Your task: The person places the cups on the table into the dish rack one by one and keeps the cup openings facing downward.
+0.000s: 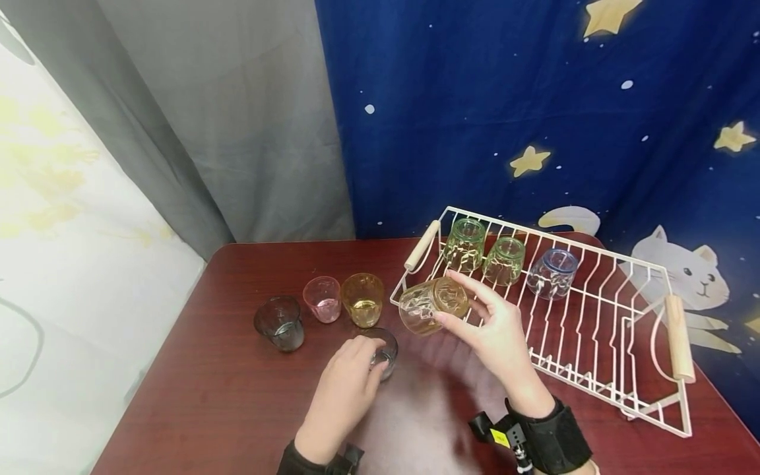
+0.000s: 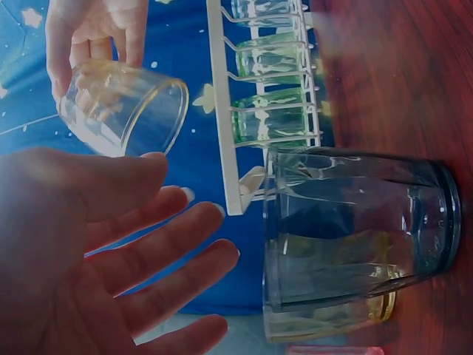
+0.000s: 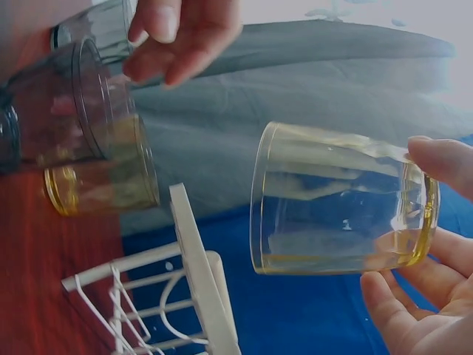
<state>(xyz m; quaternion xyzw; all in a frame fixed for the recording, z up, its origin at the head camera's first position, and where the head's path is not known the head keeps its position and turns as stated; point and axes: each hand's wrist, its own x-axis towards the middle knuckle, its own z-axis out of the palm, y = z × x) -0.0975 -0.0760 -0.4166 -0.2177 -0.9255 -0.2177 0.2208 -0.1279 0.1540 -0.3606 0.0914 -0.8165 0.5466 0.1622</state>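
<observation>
My right hand (image 1: pixel 499 333) pinches a clear amber glass tumbler (image 1: pixel 418 310) near its base, between thumb and fingers. The tumbler lies tilted on its side in the air, by the rack's left end, its mouth facing left. My left hand (image 1: pixel 347 379) hovers beside a grey-blue glass tumbler (image 2: pixel 362 222) that stands upright on the table. In the left wrist view its fingers are spread and loosely bent, with a gap between them and that tumbler. Behind it stand another amber tumbler (image 1: pixel 363 300), a pink tumbler (image 1: pixel 323 300) and a dark grey tumbler (image 1: pixel 282 324).
A white wire dish rack (image 1: pixel 685 409) with wooden handles (image 1: pixel 679 340) occupies the right of the dark red table (image 1: pixel 208 389). Along its back row, two green tumblers (image 1: pixel 465 244) and a blue-rimmed tumbler (image 1: pixel 552 274) sit upside down. Grey and blue curtains hang behind.
</observation>
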